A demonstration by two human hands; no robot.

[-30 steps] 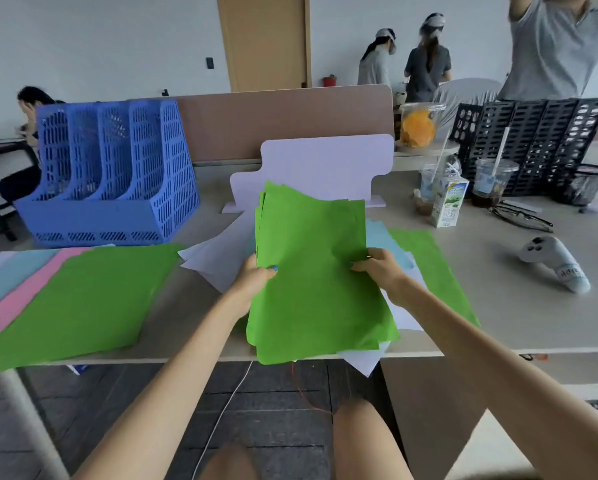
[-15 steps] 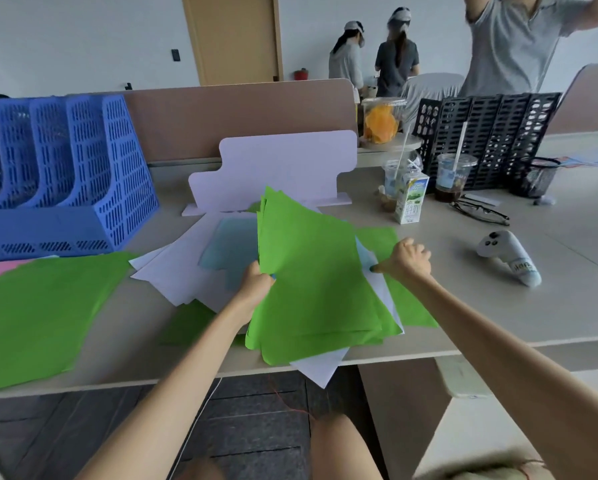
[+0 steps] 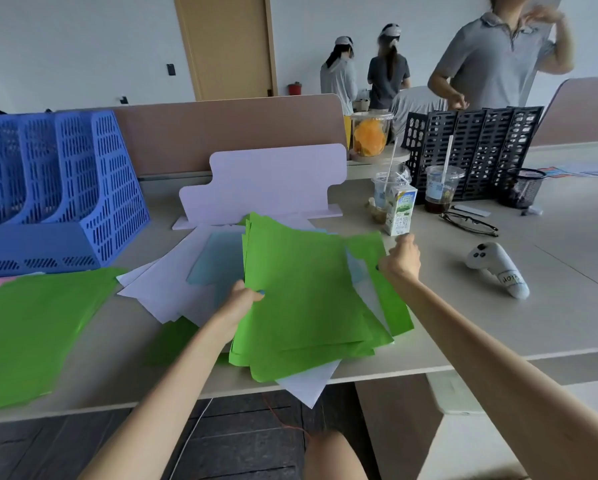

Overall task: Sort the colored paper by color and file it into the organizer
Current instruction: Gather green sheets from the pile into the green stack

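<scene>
Green stack is gripped by left hand; loose green sheet (edge only) is pinched by right hand; to be slid on top w/o creasing.

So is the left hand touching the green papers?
Touching. The head view shows the left hand gripping the edge of the green stack, thumb on top.

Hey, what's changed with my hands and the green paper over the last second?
The right hand let go of the right edge of the green stack and moved right to the loose green sheet on the table, which it now seems to pinch. The left hand still grips the stack's left edge. The blue organizer and the green pile stayed put; only the view turned right.
</scene>
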